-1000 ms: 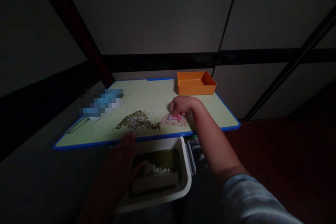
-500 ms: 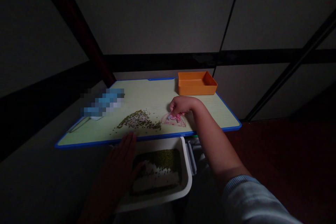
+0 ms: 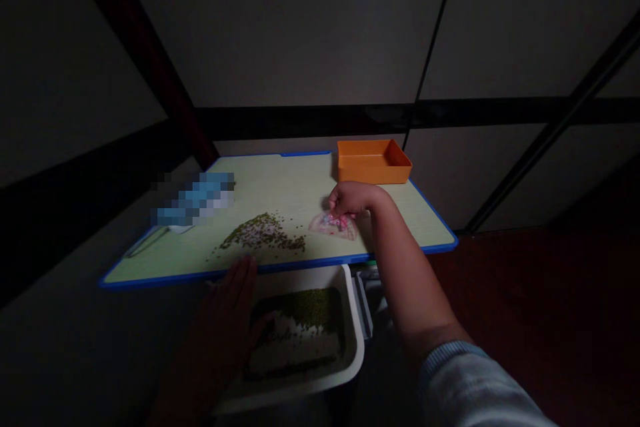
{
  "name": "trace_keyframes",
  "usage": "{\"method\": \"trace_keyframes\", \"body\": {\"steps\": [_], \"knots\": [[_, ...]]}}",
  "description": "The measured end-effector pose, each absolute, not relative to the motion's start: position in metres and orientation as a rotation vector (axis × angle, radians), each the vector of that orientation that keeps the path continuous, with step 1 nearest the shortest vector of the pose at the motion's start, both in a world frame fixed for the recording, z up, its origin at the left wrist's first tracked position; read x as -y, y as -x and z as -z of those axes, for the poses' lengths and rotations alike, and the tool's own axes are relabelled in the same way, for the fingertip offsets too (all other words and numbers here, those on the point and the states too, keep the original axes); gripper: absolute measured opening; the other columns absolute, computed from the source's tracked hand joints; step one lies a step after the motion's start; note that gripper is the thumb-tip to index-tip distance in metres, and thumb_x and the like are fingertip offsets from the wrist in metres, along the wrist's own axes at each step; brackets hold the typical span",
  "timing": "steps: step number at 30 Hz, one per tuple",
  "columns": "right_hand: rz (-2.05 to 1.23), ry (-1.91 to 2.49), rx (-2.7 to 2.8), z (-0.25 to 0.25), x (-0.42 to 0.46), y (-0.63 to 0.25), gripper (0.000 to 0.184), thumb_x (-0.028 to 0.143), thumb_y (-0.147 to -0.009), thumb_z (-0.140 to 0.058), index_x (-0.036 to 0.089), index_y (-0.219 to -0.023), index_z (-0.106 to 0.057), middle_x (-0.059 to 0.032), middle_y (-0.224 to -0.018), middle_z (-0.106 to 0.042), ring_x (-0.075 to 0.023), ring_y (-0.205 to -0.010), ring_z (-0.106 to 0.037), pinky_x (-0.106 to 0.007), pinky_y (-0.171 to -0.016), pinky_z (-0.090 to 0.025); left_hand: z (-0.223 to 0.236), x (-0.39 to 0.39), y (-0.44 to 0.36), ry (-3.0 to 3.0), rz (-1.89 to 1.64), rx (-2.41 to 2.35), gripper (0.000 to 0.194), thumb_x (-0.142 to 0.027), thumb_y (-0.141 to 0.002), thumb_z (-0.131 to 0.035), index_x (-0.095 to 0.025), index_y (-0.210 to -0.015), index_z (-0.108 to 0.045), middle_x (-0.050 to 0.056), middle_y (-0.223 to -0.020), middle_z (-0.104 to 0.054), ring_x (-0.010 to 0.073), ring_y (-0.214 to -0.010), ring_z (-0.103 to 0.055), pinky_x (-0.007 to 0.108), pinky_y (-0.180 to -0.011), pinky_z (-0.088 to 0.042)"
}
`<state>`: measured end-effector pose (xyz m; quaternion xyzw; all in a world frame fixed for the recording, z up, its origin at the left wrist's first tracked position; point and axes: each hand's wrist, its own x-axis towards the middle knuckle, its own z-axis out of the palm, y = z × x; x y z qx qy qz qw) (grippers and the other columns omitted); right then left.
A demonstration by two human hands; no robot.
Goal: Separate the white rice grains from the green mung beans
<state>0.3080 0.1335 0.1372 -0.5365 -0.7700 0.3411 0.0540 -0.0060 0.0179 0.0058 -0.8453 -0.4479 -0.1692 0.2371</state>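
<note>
My right hand (image 3: 353, 197) is closed, its wrist bent, with the fingertips down at a clear pinkish half-round protractor (image 3: 341, 233) with pink decorations. The protractor lies low over the pale blue-edged tabletop (image 3: 290, 180), and the hand partly hides its upper part. In shadow, my left hand (image 3: 233, 297) is stretched out over the left side of a white tub (image 3: 356, 340), fingers extended towards the table's front edge and thumb inside the tub. Small green beans (image 3: 315, 307) lie in the tub. More loose beans (image 3: 265, 230) are spread on the tabletop, left of the protractor.
An orange open box (image 3: 373, 170) stands at the table's back right corner. On the left lies a blurred-out blue and white object (image 3: 195, 200). A grey panelled wall (image 3: 300, 33) rises behind the table. Reddish floor (image 3: 540, 293) shows at the right.
The view has shifted slightly. My right hand and the protractor have moved very slightly to the right; my left hand stays over the tub.
</note>
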Motion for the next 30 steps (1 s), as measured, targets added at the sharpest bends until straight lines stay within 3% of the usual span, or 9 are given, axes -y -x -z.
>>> {"method": "trace_keyframes", "body": {"steps": [3,6,10,15,24,30], "knots": [[-1.034,1.63,2.409,-0.136,-0.134,-0.303,0.006,0.015,-0.076,-0.064,0.012,-0.076,-0.07,0.0053,-0.049,-0.055,-0.0055,-0.043,-0.044,-0.02,-0.05,-0.036,-0.005,-0.018,0.006,2.331,0.461,1.232,0.081,-0.061,-0.086,-0.032,-0.014,-0.149,-0.01,0.017,-0.149,-0.042,0.0302,-0.134,-0.046,0.045,-0.099,-0.045],[-0.81,1.739,2.473,-0.136,-0.137,-0.301,0.011,0.017,-0.075,-0.066,0.01,-0.08,-0.073,0.0002,-0.055,-0.061,-0.0083,-0.048,-0.049,-0.022,-0.052,-0.038,-0.006,-0.018,0.006,2.328,0.454,1.232,0.081,-0.06,-0.087,-0.031,-0.014,-0.149,-0.009,0.018,-0.149,-0.043,0.0301,-0.133,-0.046,0.045,-0.098,-0.046],[-0.503,1.973,2.443,-0.135,-0.142,-0.304,0.02,0.022,-0.075,-0.066,0.009,-0.087,-0.076,-0.0096,-0.072,-0.072,-0.0152,-0.062,-0.061,-0.024,-0.058,-0.04,-0.007,-0.018,0.005,2.329,0.434,1.245,0.081,-0.059,-0.087,-0.031,-0.014,-0.149,-0.007,0.017,-0.149,-0.042,0.0304,-0.134,-0.046,0.046,-0.098,-0.046],[-0.328,2.023,2.384,-0.131,-0.145,-0.299,0.027,0.024,-0.076,-0.063,0.012,-0.096,-0.076,-0.0143,-0.093,-0.074,-0.021,-0.078,-0.066,-0.025,-0.06,-0.04,-0.011,-0.014,0.003,2.34,0.426,1.258,0.081,-0.056,-0.087,-0.037,-0.014,-0.149,-0.008,0.017,-0.15,-0.041,0.0297,-0.134,-0.045,0.045,-0.099,-0.046],[-0.141,1.92,2.288,-0.119,-0.148,-0.274,0.028,0.033,-0.081,-0.061,0.017,-0.101,-0.073,-0.0158,-0.103,-0.073,-0.0269,-0.09,-0.066,-0.029,-0.065,-0.042,-0.01,-0.011,0.001,2.28,0.365,1.291,0.083,-0.054,-0.085,-0.042,-0.014,-0.149,-0.008,0.016,-0.149,-0.043,0.0277,-0.134,-0.046,0.043,-0.1,-0.046],[-0.054,1.778,2.319,-0.109,-0.157,-0.258,0.025,0.032,-0.085,-0.058,0.021,-0.103,-0.071,-0.0123,-0.103,-0.072,-0.0242,-0.095,-0.064,-0.028,-0.069,-0.04,-0.007,-0.015,0.003,2.284,0.434,1.247,0.082,-0.056,-0.086,-0.038,-0.014,-0.149,-0.008,0.017,-0.148,-0.044,0.0291,-0.133,-0.047,0.045,-0.097,-0.047]]}}
